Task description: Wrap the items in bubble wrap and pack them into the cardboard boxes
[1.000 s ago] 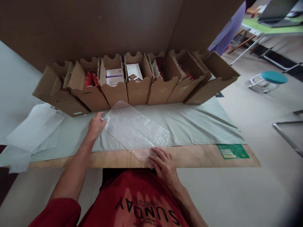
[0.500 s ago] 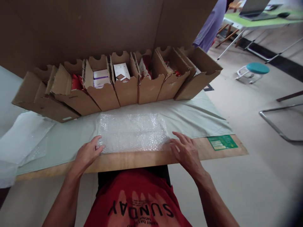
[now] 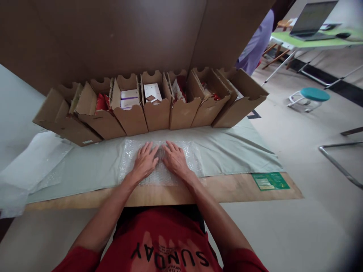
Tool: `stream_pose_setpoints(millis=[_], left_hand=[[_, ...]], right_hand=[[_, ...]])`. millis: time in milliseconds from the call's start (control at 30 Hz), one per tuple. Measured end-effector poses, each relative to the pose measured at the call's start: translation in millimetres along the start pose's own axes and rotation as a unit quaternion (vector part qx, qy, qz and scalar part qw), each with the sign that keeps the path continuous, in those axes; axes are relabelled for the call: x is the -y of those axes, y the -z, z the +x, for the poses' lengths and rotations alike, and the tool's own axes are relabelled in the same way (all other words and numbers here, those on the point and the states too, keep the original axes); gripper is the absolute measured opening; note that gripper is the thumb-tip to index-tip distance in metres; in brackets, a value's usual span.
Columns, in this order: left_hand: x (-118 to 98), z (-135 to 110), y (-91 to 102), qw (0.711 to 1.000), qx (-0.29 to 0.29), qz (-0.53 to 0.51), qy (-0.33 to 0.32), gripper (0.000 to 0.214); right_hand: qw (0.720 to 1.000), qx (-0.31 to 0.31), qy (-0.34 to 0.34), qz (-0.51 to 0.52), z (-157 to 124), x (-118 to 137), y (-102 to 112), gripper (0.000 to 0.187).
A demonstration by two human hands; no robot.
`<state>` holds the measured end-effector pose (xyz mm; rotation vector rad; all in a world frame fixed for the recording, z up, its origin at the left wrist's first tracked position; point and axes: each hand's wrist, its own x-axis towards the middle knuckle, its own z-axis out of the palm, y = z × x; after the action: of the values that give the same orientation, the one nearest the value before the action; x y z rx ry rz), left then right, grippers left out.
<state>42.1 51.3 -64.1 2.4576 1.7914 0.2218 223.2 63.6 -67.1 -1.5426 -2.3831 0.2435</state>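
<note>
A sheet of clear bubble wrap lies flat on the pale green cloth at the table's front edge. On its left half rests my left hand, palm down with fingers stretched out. My right hand lies flat on the sheet just to the right, fingers also extended. The two hands are close together near the middle of the wrap, with a small gap between the fingertips. Neither hand grips anything. Parts of the sheet are hidden under my palms and forearms.
Cardboard bins stand in a row behind the wrap, several holding small boxes and packets. More bubble wrap lies at the left. A green card is on the table's right corner. Beyond are a teal stool and a person's purple sleeve.
Both hands have moved inward from the sheet's left and right edges onto its middle and now lie flat on it. The view has shifted slightly.
</note>
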Motion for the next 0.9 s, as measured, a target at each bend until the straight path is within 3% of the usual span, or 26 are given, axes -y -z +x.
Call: stream_pose_setpoints(millis=[133,300,533,600,700,800,900], left_hand=[[23,-20,-17.2,0.998,0.003,0.042,0.05,0.055],[67,-62,-11.7,0.985,-0.014,0.095,0.143,0.064],[71,-82,0.2,0.98,-0.036,0.065,0.184,0.056],[63,-71,6.0,0.982,-0.047,0.042,0.176,0.056],[45,-32,11.9,0.99,-0.044,0.006,0.132,0.057],[36,15,12.0,0.996,-0.015,-0.017,0.085,0.057],[45,35,6.7,0.995,0.028,-0.009,0.094,0.057]], right_hand=[[0.998,-0.005,-0.042,-0.04,-14,-41,-7,0.048],[0.987,-0.068,-0.114,-0.091,-50,-93,-2,0.05],[0.975,-0.122,-0.165,-0.079,-63,-105,4,0.052],[0.972,-0.148,-0.168,-0.071,-55,-96,7,0.052],[0.981,-0.157,-0.102,-0.06,-26,-68,7,0.051],[0.992,-0.105,-0.03,-0.063,12,-38,-5,0.049],[0.996,-0.038,-0.008,-0.08,33,-28,-19,0.047]])
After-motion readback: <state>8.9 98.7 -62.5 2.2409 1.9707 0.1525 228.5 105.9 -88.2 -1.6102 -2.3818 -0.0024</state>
